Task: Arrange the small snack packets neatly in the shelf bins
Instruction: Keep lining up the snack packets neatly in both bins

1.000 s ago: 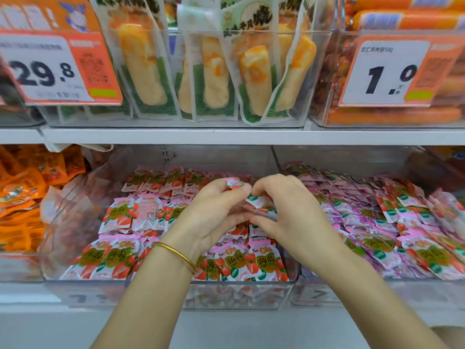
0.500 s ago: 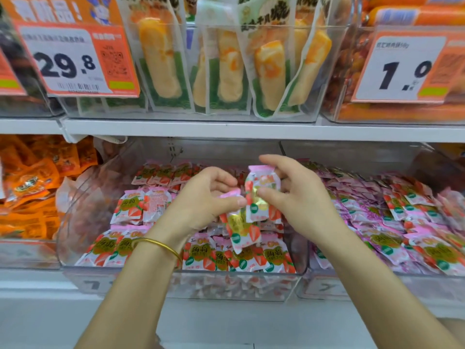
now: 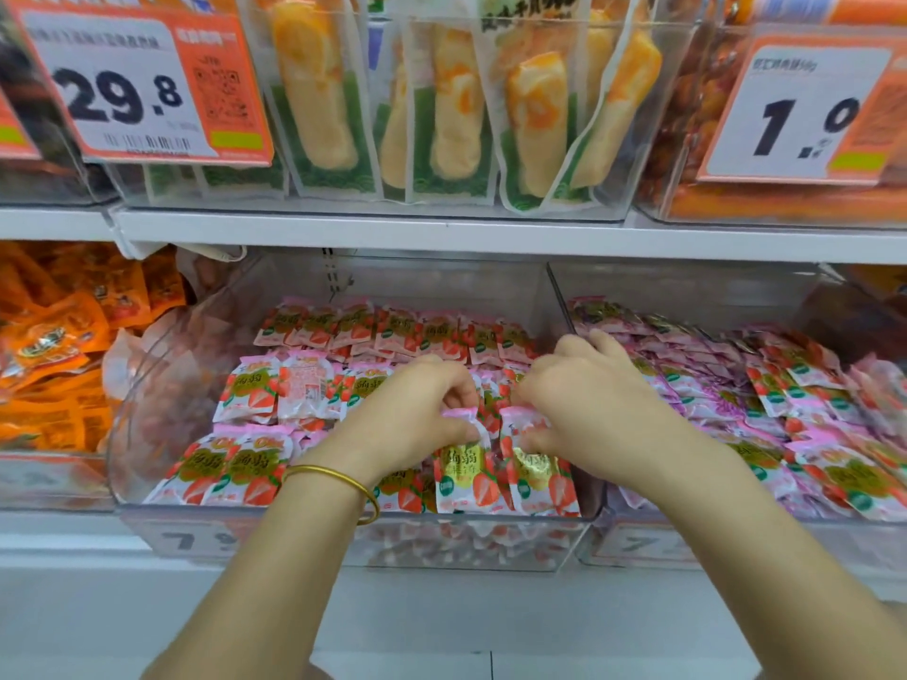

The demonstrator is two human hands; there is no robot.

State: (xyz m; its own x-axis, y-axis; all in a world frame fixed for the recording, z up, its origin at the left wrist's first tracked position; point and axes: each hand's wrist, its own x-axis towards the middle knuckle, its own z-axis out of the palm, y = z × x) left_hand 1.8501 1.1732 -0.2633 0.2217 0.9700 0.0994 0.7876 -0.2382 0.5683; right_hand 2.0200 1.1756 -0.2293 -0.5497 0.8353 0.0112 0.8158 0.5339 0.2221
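Fingers (image 3: 454, 387) of my left hand (image 3: 407, 414) are curled, and together with the thumb they pinch the pink top edge of one strawberry packet (image 3: 464, 478). This packet stands upright at the front of the middle clear bin (image 3: 343, 537). My left forearm comes up from below with the back of the hand upward, and a gold bangle (image 3: 338, 483) sits on the wrist. More to the left in the same bin, the other strawberry packets (image 3: 255, 463) lie in overlapping rows.

Just to the right, my right hand (image 3: 589, 400) is bent down at the wrist in the same way. Its curled fingers pinch the top of a second packet (image 3: 537, 476), which stands touching the first one, side by side. The two hands are near each other but apart. Further right, the neighbour bin (image 3: 711, 542) holds pink-purple packets (image 3: 736, 400) in slanted rows.
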